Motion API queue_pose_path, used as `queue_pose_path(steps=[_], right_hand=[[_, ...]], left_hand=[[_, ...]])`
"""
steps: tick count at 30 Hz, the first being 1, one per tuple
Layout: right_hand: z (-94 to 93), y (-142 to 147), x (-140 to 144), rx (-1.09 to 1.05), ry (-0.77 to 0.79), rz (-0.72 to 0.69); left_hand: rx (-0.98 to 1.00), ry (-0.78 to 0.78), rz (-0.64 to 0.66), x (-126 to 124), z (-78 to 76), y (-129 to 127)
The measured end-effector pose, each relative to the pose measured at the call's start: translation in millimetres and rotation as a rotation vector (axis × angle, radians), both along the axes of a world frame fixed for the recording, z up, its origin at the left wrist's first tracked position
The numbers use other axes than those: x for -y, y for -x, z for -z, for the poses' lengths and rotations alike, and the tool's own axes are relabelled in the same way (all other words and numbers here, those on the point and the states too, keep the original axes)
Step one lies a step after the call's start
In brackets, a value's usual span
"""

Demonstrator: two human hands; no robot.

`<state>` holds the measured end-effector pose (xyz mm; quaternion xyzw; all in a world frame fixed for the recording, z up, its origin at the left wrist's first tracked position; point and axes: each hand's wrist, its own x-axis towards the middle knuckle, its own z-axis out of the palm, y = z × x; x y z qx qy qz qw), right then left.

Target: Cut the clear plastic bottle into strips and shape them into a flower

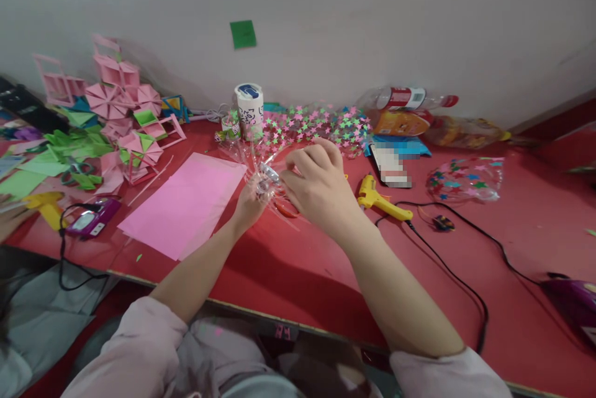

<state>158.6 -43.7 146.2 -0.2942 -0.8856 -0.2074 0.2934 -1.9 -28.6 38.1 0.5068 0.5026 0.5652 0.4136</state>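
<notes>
Both hands meet over the middle of the red table [288, 267]. My left hand [250, 200] holds a clear plastic bottle piece [261, 174] cut into thin strips that fan outward. My right hand [316, 187] is closed on the strips at its top, fingers curled over them. Orange-handled scissors [285, 207] lie partly hidden under my right hand. A sheet of pink paper [186, 202] lies flat just left of my left hand. A yellow glue gun [378, 197] rests to the right of my right hand, its black cord trailing right.
Pink and green folded paper shapes [116, 118] crowd the far left. A white cylinder [249, 110], a star-covered clear piece [316, 125] and bottles [410, 100] line the wall. A star-filled clear disc [465, 178] lies right. A purple device [93, 219] sits left.
</notes>
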Motion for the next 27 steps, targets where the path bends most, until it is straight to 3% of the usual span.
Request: queue_pose_path(steps=[5, 10, 18, 23, 27], right_hand=[[-0.2, -0.1, 0.8, 0.043, 0.030, 0.012], [-1.2, -3.0, 1.8, 0.085, -0.020, 0.064], [-6.0, -2.5, 6.5, 0.029, -0.002, 0.010], [-5.6, -1.2, 6.3, -0.112, 0.193, -0.067], [-5.3, -2.9, 4.7, -0.222, 0.381, -0.084]], left_hand=[[-0.265, -0.160, -0.043, -4.6, 9.8, 3.2], [-0.304, -0.172, -0.059, -7.6, 20.6, 4.2], [-0.290, -0.175, -0.038, -5.3, 17.5, 3.1], [-0.227, -0.152, -0.001, -2.0, 12.4, 1.7], [-0.257, -0.106, -0.057, 2.7, 4.6, 0.8]])
